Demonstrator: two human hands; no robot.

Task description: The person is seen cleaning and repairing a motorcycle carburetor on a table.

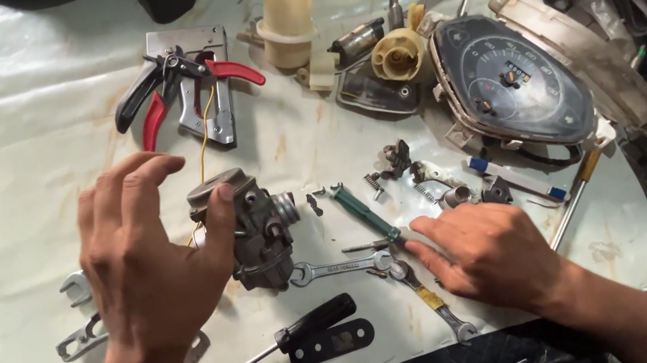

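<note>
White sheet covered the desk [29, 171], stained, cluttered with parts and tools. Carburetor [257, 233] sat left of centre on the sheet, metal body upright, round port facing right. Left hand [146, 270] was on it: thumb pressed against the top cap, other fingers [130, 182] spread and curled loosely above, not closed around the body. From what I saw, contact was thumb only. Right hand [491, 254] lay flat on the desk to the right, index finger stretched out and touching the end of the green-handled screwdriver [364, 212]; fingers slack, holding nothing. Small open-end wrench [341, 268] lay between carburetor and right hand, its left end just beside the carburetor base. Second wrench [431, 300] with a yellow band ran down from the right hand's fingertips. Black-handled screwdriver [305, 329] lay below the carburetor beside a black slotted plate [333, 344]. Two more wrench heads [79, 313] showed left of the left hand. Red-handled pliers [187, 86] lay on a metal bracket at the top. Speedometer cluster [512, 86] sat top right, cream plastic housings [286, 20] near it. Small springs and fittings [420, 178] were scattered between cluster and right hand.
</note>
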